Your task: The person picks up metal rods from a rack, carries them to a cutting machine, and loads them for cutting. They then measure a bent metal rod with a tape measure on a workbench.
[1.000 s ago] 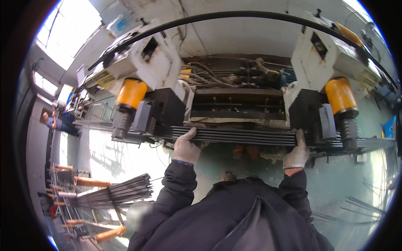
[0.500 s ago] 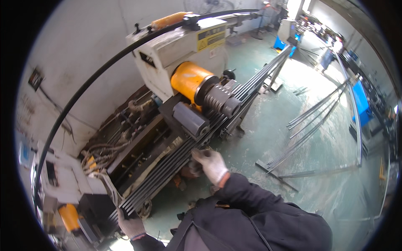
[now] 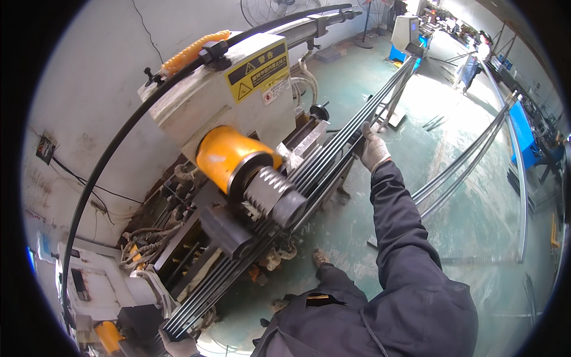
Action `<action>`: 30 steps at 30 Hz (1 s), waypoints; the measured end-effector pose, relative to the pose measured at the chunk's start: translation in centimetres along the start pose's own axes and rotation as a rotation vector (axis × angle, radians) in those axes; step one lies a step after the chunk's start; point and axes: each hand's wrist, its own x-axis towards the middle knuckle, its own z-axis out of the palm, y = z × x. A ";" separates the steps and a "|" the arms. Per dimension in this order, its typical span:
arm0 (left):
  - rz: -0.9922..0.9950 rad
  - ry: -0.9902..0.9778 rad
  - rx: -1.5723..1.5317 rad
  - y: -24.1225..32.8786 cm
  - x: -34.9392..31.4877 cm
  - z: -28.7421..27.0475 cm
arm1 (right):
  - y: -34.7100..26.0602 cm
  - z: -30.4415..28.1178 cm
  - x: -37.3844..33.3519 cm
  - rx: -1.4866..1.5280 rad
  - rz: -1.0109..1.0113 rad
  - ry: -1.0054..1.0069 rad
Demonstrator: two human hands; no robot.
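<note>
Thumb up, the gloved right hand (image 3: 373, 147) meets dark rods (image 3: 333, 150) along the white machine's (image 3: 202, 110) front edge; the left hand (image 3: 178, 345) touches their lower-left end. Whether either closes, I cannot tell. Above: a yellow-and-black warning label (image 3: 259, 71) with triangles.

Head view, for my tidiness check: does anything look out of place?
Yes: a few short, dark, rod-like pieces lie loose on the green floor, separate from the long, dark metal rods bundled together.

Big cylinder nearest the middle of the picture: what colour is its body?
The big cylinder's body is orange-yellow; it shows best in the head view.
</note>
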 end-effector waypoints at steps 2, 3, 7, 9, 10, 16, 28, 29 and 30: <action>0.289 -0.068 0.253 -1.6 -1.7 3.3 | -0.9 1.3 0.9 -0.064 -0.179 -0.115; 0.584 -0.131 0.643 -2.7 -2.2 4.8 | -1.2 2.0 0.9 -0.214 -0.216 -0.050; 0.811 -0.127 1.023 -4.6 -4.3 6.6 | -1.6 4.4 1.5 -0.179 -0.063 0.072; 0.681 -0.180 0.770 -4.8 -3.7 6.5 | -1.3 5.0 2.1 -0.101 0.020 0.066; 0.515 -0.131 0.512 -4.7 -3.1 6.2 | -1.1 5.2 2.4 -0.106 0.072 0.076; 0.478 -0.161 0.446 -4.8 0.1 3.8 | -1.0 5.5 2.2 -0.155 0.031 0.023; 0.617 -0.094 0.532 -7.8 2.0 1.8 | -2.0 4.7 5.4 -0.165 -0.114 0.162; 0.678 -0.103 0.576 -8.1 2.0 2.0 | -2.0 4.4 5.7 -0.186 -0.106 0.183; 0.779 -0.061 0.639 -8.5 2.0 2.6 | -2.1 4.2 6.0 -0.169 -0.083 0.180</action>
